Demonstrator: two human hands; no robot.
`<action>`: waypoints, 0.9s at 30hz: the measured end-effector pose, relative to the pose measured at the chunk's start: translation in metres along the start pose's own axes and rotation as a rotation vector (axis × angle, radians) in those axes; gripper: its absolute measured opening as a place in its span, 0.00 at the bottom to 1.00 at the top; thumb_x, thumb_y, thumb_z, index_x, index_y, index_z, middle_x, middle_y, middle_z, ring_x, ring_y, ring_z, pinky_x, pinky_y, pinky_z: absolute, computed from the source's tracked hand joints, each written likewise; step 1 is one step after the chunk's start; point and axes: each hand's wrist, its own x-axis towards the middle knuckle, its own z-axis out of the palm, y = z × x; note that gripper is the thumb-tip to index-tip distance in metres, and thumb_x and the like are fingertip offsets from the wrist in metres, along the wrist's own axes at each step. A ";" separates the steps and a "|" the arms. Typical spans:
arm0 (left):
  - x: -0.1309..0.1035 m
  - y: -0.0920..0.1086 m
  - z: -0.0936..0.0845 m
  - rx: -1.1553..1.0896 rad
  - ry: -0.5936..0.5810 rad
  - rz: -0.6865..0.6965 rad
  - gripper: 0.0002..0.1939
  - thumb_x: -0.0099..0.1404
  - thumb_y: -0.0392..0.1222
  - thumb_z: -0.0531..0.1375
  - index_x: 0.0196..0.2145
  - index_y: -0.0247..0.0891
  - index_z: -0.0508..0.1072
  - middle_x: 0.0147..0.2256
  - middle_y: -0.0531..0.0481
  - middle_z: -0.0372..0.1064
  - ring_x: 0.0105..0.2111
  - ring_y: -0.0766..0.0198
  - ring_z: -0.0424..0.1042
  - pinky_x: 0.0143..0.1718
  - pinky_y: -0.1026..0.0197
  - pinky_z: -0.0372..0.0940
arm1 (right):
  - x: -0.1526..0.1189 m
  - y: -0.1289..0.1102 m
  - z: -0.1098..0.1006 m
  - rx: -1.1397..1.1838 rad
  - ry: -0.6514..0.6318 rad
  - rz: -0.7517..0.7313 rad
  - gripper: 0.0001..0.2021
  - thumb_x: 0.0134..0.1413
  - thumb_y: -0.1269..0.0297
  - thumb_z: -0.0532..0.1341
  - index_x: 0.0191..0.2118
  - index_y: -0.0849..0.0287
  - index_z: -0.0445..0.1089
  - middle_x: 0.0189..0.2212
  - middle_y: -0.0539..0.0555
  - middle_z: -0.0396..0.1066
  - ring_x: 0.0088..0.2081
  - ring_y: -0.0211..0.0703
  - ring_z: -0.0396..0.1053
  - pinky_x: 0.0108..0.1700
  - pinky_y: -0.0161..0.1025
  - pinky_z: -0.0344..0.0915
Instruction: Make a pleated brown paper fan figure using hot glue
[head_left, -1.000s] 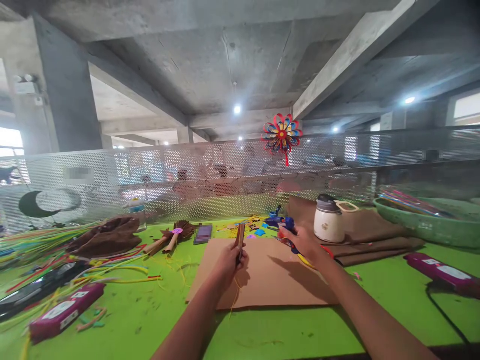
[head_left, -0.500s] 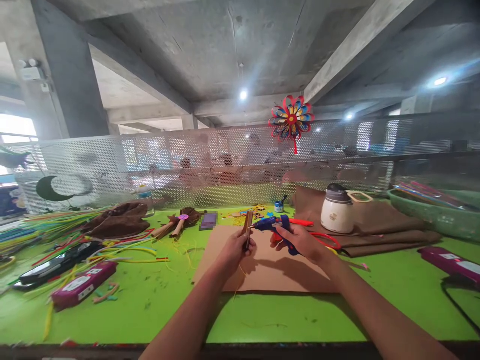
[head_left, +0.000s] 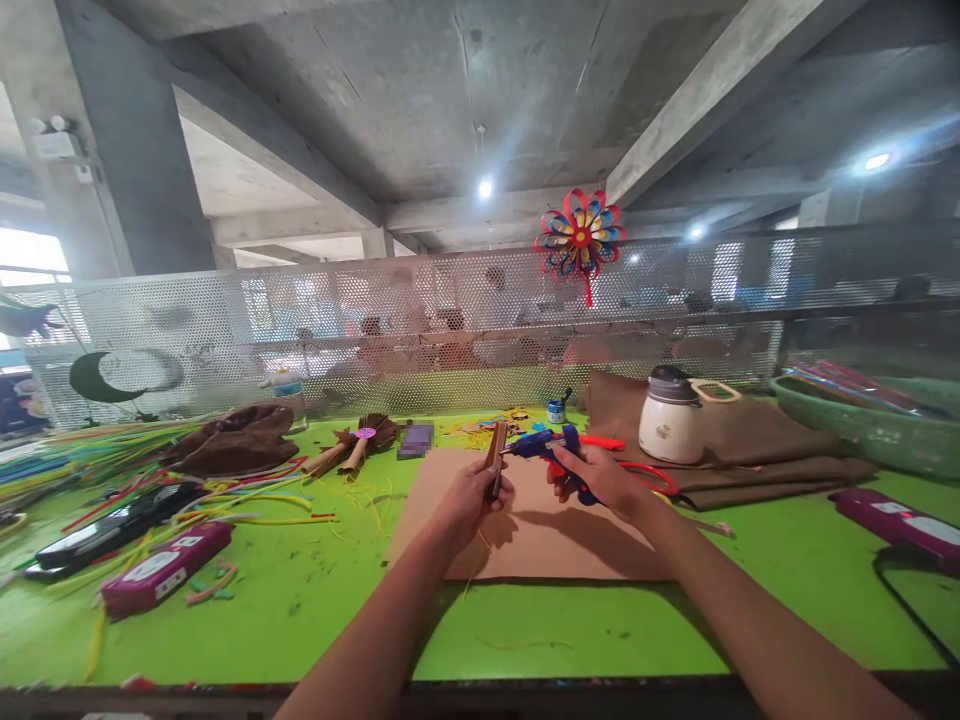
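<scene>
My left hand is closed round a narrow brown strip that stands nearly upright and looks folded; its lower part is hidden by the fingers. In my right hand is a blue glue gun with a red trigger, pointing left. Its nozzle tip is at the strip's right edge, just above my left fingers; whether it touches I cannot tell. Both hands are above a brown cardboard sheet on the green table.
Scissors with red handles lie right of the sheet. Behind are a white bottle, brown cloth and a green basket. Purple power strips lie left and right. Pipe cleaners and a brown paper bundle are at left.
The glue gun has tilted slightly and shifted a little in my right hand, its nozzle still beside the strip. My left hand keeps its hold; the view has moved slightly.
</scene>
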 end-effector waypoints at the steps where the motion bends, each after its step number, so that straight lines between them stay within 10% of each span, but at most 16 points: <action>1: 0.000 0.000 0.000 0.003 -0.003 0.003 0.10 0.59 0.43 0.56 0.34 0.32 0.68 0.23 0.49 0.66 0.19 0.71 0.60 0.21 0.68 0.53 | 0.000 0.001 0.000 0.001 0.002 0.000 0.21 0.49 0.46 0.58 0.27 0.64 0.67 0.24 0.52 0.68 0.22 0.35 0.67 0.26 0.35 0.65; 27: -0.003 0.002 0.001 0.049 -0.005 -0.008 0.11 0.59 0.39 0.53 0.36 0.29 0.67 0.23 0.50 0.65 0.18 0.73 0.59 0.20 0.68 0.50 | 0.004 0.009 -0.005 -0.036 0.092 -0.015 0.22 0.51 0.45 0.56 0.29 0.63 0.65 0.21 0.50 0.65 0.17 0.31 0.59 0.19 0.31 0.57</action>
